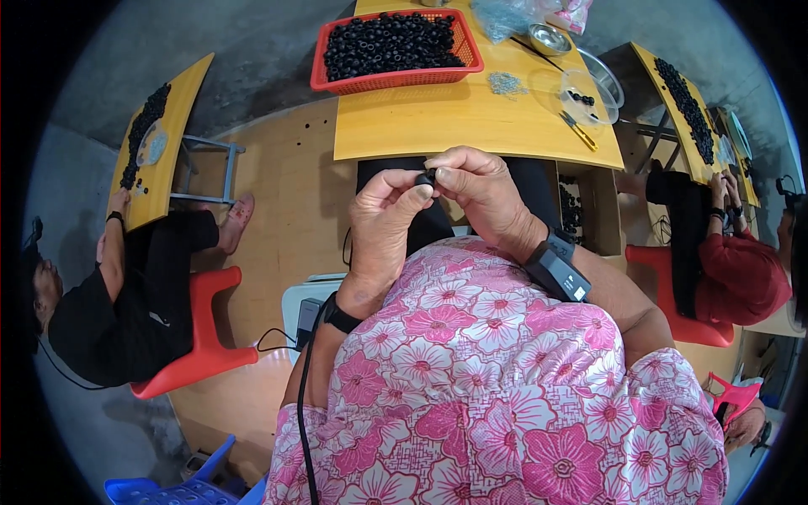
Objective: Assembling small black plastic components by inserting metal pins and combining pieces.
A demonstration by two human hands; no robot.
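Note:
In front of my chest, just off the table's near edge, both hands meet around a small round black plastic piece (pixel 426 178). My left hand (pixel 380 225) pinches it between thumb and fingertips. From the other side, my right hand (pixel 486 192) has its thumb and forefinger closed on the same piece. The fingertips hide most of it, so its exact kind does not show. Beyond the hands, a red plastic basket (pixel 396 82) holds a heap of similar black pieces (pixel 391 44). Small clear or silvery bits (pixel 507 83) lie loose on the yellow table (pixel 421 126).
A yellow-handled cutter (pixel 579 132) lies near the table's right edge, beside a clear bowl (pixel 566 87) with a few black pieces. Behind it are a metal bowl (pixel 549 39) and plastic bags (pixel 505 18). An open carton (pixel 599 220) stands below. Co-workers sit at yellow tables on both sides.

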